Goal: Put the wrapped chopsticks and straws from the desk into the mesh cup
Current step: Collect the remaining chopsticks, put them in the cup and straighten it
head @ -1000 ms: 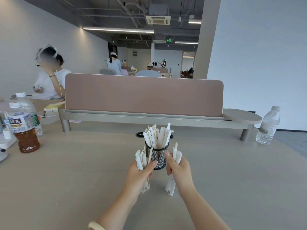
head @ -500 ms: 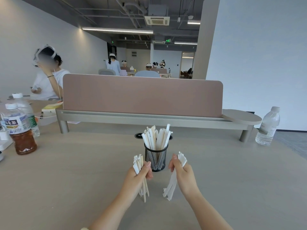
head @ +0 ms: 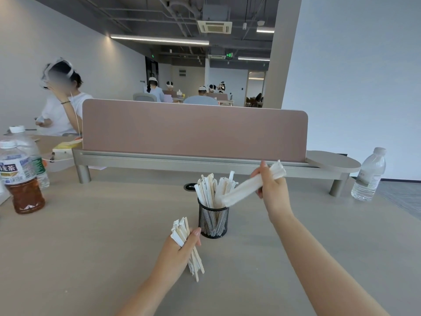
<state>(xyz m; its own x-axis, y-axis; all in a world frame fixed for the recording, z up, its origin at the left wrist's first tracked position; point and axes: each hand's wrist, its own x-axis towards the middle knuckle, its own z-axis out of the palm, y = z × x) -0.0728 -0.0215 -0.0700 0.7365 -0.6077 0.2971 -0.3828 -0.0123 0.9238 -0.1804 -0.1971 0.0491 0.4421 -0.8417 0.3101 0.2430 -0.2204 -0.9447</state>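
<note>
Two hands clenched on wrapped bundles, right hand (head: 271, 188) now raised, tilting its bundle (head: 248, 188) over the packed mesh cup (head: 213, 221), left hand (head: 180, 249) gripping chopsticks (head: 185, 238) beside it, tea bottle (head: 20, 179) far left on desk (head: 91, 236)

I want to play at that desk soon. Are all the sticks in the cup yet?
Not yet. The mesh cup already holds many wrapped sticks. The right hand is tipping a white bundle toward the cup's top. The left hand holds another bundle beside the cup, so that one is left. No loose sticks show on the desk.
</note>
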